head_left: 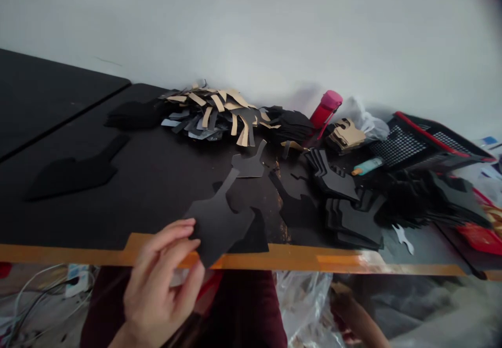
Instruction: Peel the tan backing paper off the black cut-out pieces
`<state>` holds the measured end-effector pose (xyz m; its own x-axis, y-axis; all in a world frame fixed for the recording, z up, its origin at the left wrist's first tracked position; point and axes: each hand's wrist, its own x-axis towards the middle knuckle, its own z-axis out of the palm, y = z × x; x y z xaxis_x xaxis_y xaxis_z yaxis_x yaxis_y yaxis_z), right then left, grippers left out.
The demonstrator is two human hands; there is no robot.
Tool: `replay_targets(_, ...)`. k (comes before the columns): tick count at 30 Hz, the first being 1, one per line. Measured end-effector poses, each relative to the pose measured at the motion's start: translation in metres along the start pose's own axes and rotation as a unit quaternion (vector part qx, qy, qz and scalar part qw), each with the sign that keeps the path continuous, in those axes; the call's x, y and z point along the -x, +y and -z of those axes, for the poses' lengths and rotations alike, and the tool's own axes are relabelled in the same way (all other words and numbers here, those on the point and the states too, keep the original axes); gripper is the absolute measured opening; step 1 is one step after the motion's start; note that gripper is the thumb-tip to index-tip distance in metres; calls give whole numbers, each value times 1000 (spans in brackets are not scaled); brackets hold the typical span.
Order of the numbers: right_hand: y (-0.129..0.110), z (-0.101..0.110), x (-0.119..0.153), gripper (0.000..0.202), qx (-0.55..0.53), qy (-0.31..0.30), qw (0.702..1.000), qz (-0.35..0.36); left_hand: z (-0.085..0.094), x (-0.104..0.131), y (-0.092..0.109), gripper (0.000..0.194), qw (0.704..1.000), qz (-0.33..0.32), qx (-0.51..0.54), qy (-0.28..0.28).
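I have the left hand point(157, 290) pinching a black piece point(221, 225) by its left edge, thumb against fingers, partly over the orange tape point(353, 262). The right hand point(355, 316) is below the tape, near clear plastic point(306, 298); I cannot tell its grip (it blurs on my feed). Well behind the tape I see the scrap heap point(215, 112), the red bottle point(322, 112) and the basket point(415, 141).
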<state>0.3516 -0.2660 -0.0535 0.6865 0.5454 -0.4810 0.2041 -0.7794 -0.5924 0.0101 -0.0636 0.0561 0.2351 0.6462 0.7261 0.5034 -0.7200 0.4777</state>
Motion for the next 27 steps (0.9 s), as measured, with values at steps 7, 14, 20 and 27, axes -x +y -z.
replay_targets(7,-143,-47,80,21,-448,-252,840,173,-20,19,24,21,997,-75,7,-13)
replay_targets(14,-188,-102,96,39,-491,-291,813,118,-24,47,24,23,999,0,37,25)
replay_targets(20,-173,-94,82,29,-392,-247,867,182,-18,51,14,21,968,207,140,-31)
replay_targets(27,-171,-87,61,28,-263,-83,922,270,-39,52,22,20,960,220,164,-58)
